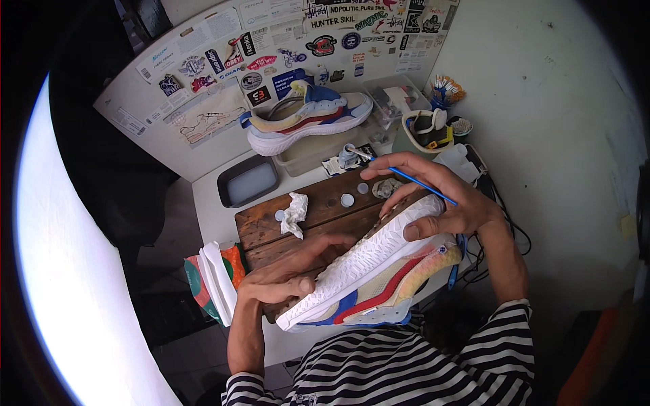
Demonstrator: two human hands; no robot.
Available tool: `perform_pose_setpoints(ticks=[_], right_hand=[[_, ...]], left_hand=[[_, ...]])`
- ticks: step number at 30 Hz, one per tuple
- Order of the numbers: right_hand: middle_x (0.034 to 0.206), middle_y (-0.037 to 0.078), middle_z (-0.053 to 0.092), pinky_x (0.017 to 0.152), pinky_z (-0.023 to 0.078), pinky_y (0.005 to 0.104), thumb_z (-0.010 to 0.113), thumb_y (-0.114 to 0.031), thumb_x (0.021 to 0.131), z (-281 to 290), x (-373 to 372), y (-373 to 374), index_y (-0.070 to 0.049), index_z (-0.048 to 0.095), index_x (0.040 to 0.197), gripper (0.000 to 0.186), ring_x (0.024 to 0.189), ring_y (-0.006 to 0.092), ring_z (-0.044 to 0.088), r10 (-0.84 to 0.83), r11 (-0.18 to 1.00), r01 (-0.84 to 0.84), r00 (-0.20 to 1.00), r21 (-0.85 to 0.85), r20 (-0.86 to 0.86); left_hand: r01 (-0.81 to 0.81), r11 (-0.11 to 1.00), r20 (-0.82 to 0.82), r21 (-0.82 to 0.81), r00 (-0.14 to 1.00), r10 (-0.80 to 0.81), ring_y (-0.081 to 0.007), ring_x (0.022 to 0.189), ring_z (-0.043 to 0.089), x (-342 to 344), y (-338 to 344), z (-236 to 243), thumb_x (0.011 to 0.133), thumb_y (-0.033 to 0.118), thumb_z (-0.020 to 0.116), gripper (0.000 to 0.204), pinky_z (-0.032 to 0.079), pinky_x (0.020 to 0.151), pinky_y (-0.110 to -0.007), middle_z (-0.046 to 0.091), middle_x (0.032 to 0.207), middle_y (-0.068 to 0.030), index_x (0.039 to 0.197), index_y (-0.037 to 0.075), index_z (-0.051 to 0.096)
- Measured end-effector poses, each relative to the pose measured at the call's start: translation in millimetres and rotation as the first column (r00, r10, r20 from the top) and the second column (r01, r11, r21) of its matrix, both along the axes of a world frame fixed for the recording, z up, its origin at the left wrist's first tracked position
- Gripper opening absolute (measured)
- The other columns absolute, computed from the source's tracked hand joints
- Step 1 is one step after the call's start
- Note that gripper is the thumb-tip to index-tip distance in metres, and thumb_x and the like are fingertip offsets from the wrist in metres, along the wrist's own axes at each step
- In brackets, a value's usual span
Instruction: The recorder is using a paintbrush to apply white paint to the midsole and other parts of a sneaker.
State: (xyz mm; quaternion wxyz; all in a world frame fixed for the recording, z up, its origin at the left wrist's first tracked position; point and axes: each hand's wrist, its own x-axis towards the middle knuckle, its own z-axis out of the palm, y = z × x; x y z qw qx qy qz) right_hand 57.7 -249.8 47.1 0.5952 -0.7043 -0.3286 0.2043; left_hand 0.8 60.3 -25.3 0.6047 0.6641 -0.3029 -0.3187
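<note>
- A white-soled sneaker (pixel 379 271) with red, blue and yellow side panels is held on its side, sole turned up, over the near edge of a wooden board (pixel 311 216) on the white table (pixel 217 203)
- The left hand (pixel 281 274) is closed around the toe end of this sneaker, fingers wrapped over the sole edge
- The right hand (pixel 433 196) is clasped over the heel end, thumb pressed on the sole; a thin blue-handled brush (pixel 416 179) is pinched between its fingers at the same time
- A small paint bottle (pixel 347 157) is seen open behind the board; its contents cannot be made out
- Several small round caps (pixel 347 199) and a crumpled white tissue (pixel 294 213) are noted on the board
- A dark rectangular tray (pixel 248 181) stands at the board's far left; pale contents, kind not discernible
- A second matching sneaker (pixel 308 118) is rested upright on a clear plastic box (pixel 311 155)
- A round cup (pixel 428 132) holding tools, and a holder of brushes (pixel 445 91), are placed at the far right
- A sticker-covered panel (pixel 284 47) is seen behind the table
</note>
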Motion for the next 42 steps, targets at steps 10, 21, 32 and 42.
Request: perform_pose_setpoints(ticks=[10,21,32,42], right_hand=[[0.147,0.018,0.048,0.103,0.049,0.0383,0.086,-0.037,0.079,-19,22,10,-0.003,0.041,0.146,0.087,0.132,0.0267,0.051,0.143,0.986,-0.146,0.988,-0.077,-0.052],[0.122,0.017,0.068,0.091,0.054,0.0303,0.059,-0.017,0.102,-90,24,-5,0.002,0.048,0.139,0.043,0.106,0.0211,0.068,-0.342,0.905,0.363,0.931,0.220,-0.131],[0.093,0.007,0.070,0.069,0.052,0.0224,0.058,-0.008,0.103,-194,-4,49,0.001,0.066,0.116,0.018,0.077,0.0076,0.064,-0.726,0.654,0.708,0.686,0.266,-0.040],[0.088,0.010,0.072,0.063,0.051,0.0264,0.062,-0.003,0.095,-194,-3,57,0.000,0.065,0.109,0.014,0.068,0.0102,0.065,-0.715,0.694,0.709,0.658,0.124,0.236]], left_hand=[[-0.195,0.977,-0.265,-0.091,0.950,0.165,-0.0314,0.124,0.053,-17,-29,-19,0.067,0.053,0.067,0.100,0.036,0.107,-0.039,0.056,0.131,-0.0220,0.144,-0.005,0.042],[-0.877,0.393,-0.828,-0.278,0.426,0.365,-0.0315,0.132,0.052,-85,23,-87,0.066,0.027,0.066,0.095,0.037,0.113,-0.041,0.048,0.148,-0.0208,0.151,-0.002,0.037],[-0.942,0.291,-0.047,-0.168,0.302,0.952,-0.0299,0.127,0.048,-51,-25,-39,0.065,0.049,0.076,0.110,0.034,0.111,-0.042,0.048,0.136,-0.0187,0.150,-0.003,0.028],[-0.972,0.193,-0.107,-0.137,0.208,0.972,-0.0306,0.129,0.046,-56,-24,-36,0.070,0.045,0.074,0.101,0.031,0.112,-0.042,0.046,0.138,-0.0188,0.148,-0.003,0.033]])
